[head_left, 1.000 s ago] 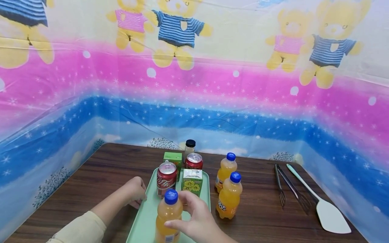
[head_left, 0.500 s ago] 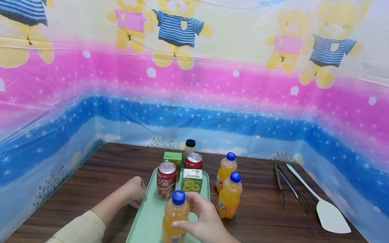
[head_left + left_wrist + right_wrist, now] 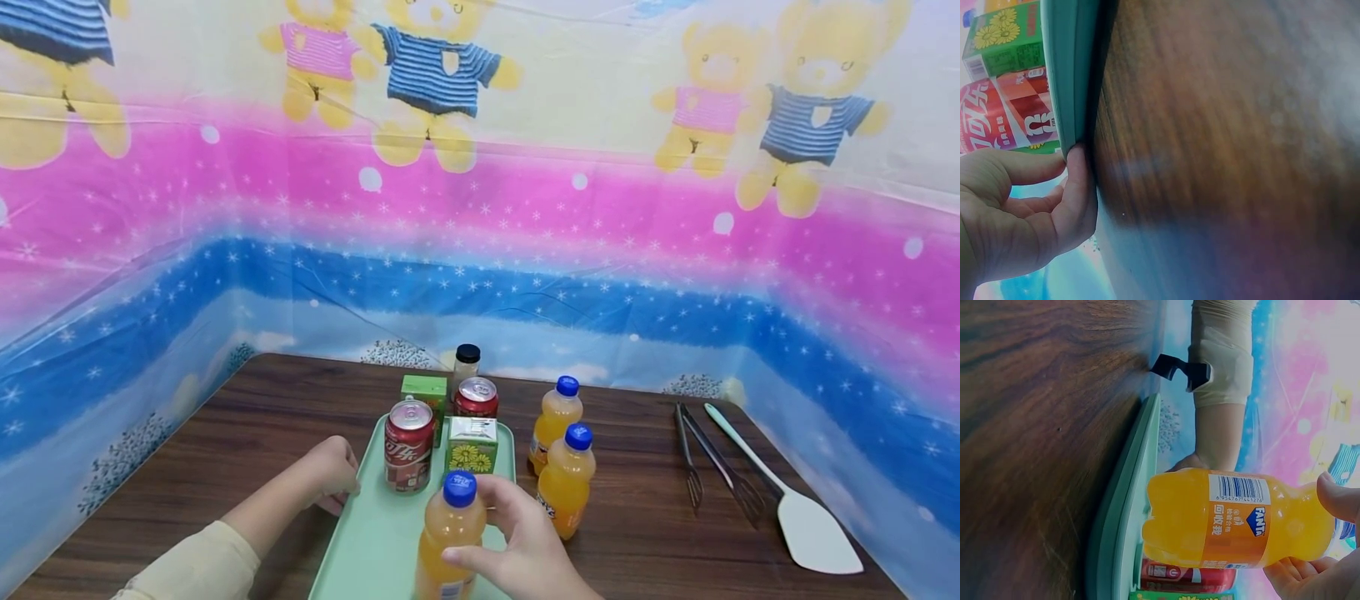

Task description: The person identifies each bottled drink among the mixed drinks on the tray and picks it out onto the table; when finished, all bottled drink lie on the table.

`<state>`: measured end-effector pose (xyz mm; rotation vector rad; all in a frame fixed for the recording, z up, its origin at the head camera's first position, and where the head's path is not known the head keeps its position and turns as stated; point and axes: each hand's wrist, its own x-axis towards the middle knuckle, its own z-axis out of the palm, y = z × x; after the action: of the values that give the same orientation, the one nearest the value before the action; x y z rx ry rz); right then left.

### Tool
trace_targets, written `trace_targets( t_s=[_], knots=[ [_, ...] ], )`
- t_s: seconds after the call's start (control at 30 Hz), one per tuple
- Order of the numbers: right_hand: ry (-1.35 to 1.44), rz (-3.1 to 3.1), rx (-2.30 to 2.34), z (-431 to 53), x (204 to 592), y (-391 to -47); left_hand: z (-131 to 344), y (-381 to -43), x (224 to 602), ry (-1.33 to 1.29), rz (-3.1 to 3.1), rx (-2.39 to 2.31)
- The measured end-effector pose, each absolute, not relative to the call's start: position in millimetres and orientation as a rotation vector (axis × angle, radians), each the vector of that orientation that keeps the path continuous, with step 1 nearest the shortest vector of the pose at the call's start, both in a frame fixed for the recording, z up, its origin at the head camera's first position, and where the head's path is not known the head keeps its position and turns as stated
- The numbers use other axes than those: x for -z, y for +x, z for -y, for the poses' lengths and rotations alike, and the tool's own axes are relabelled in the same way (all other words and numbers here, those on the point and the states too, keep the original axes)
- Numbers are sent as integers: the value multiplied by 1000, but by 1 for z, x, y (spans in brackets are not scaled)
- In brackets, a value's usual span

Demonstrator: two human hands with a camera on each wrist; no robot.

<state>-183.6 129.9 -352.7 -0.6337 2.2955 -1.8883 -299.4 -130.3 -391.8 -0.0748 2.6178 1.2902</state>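
My right hand (image 3: 528, 542) grips an orange Fanta bottle (image 3: 1210, 519) with a blue cap near its neck, thumb on one side and fingers on the other. The bottle is upright over the near part of a green tray (image 3: 367, 533); I cannot tell whether its base touches. At the tray's left edge, my left hand (image 3: 1029, 206) pinches the rim between thumb and forefinger. Farther up the tray stand a red cola can (image 3: 408, 450) and a green drink carton with yellow flowers (image 3: 471, 450). Behind them are a second green carton (image 3: 424, 388) and another red can (image 3: 476, 400).
Two more orange soda bottles (image 3: 567, 483) stand right of the tray. A black-capped jar (image 3: 467, 358) is behind the cans. On the table's right lie dark metal utensils (image 3: 690, 467) and a white spatula (image 3: 817, 533). A printed cloth (image 3: 525, 217) surrounds the brown table (image 3: 247, 433).
My right hand has shifted the held bottle steadily to the right across the near end of the tray. The left hand stays at the tray's left rim.
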Motion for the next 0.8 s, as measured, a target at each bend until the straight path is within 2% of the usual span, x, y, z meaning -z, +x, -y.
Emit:
trace_targets(
  t_s=[0.8],
  knots=[
    [-612,-2327,1947,-163,347,-174,130,-298,390,-98,-2610,-1282]
  ],
)
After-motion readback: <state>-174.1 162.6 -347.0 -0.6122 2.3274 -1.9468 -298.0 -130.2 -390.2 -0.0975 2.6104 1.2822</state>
